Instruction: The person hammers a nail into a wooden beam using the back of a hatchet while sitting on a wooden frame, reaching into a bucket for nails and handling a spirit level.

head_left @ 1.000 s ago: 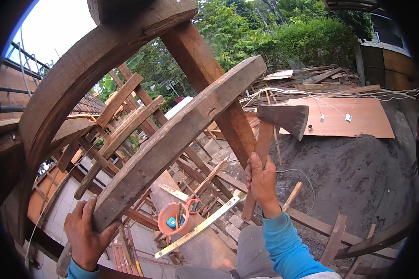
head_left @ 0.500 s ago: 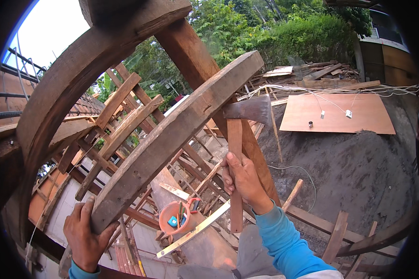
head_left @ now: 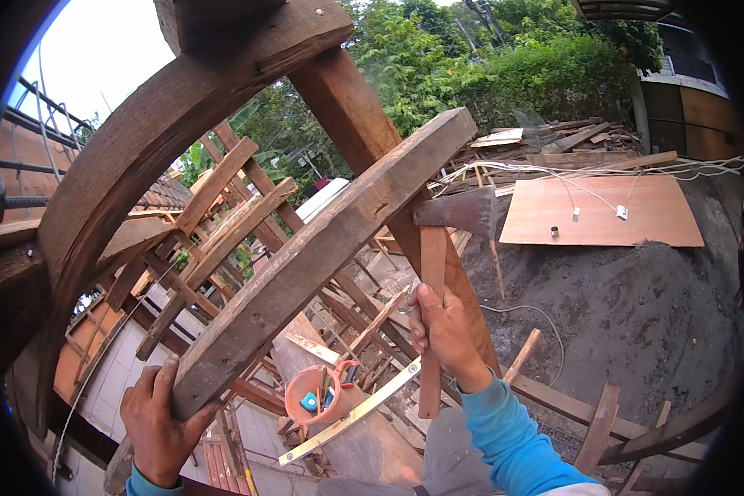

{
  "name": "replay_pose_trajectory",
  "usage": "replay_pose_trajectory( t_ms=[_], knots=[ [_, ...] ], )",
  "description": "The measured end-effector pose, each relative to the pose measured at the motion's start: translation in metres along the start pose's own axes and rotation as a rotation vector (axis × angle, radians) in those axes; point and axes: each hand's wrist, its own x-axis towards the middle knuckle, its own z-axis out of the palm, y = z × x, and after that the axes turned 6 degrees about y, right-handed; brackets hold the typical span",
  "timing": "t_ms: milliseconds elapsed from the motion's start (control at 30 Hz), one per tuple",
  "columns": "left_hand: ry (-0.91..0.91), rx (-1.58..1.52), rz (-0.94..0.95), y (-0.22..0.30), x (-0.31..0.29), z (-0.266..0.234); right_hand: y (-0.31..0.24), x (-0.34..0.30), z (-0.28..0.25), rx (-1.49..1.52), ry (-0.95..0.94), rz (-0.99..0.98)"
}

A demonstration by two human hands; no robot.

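A thick, weathered wooden beam slants across the middle, from lower left to upper right. My left hand is closed round its lower end, thumb on one side and fingers on the other. In my right hand is an axe, gripped about halfway along its flat wooden handle. The dark metal head points up, its blade facing right, close beside the beam's upper part. Whether the head touches the beam I cannot tell. A reddish-brown timber post passes behind the beam.
A curved timber arches at the left. Below hang or stand an orange bucket with tools and a pale yellow level-like strip. Further right lie a plywood sheet and a dark sand heap. Several loose timbers surround my legs.
The whole view has shifted slightly, so things sit a little lower and further right. Both hands keep their holds, and the axe stays at about the same place beside the beam.
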Motion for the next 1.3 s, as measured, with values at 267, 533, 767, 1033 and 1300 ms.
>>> replay_pose_trajectory(
  t_ms=[267, 533, 767, 1033, 1300],
  knots=[
    [0.013, 0.001, -0.01, 0.002, -0.001, 0.0, 0.005, 0.006, 0.011, -0.001, -0.045, -0.03],
    [0.013, -0.013, -0.007, 0.001, 0.0, -0.001, 0.007, 0.014, 0.008, 0.051, -0.037, 0.023],
    [0.02, -0.014, 0.003, -0.001, 0.001, -0.001, 0.008, 0.007, 0.005, 0.09, 0.018, 0.023],
    [-0.005, -0.034, -0.013, 0.001, 0.004, -0.003, -0.011, 0.015, -0.001, -0.075, 0.213, -0.268],
    [0.041, 0.012, 0.045, 0.001, 0.003, -0.004, -0.038, -0.007, -0.012, 0.01, 0.353, -0.569]
  ],
)
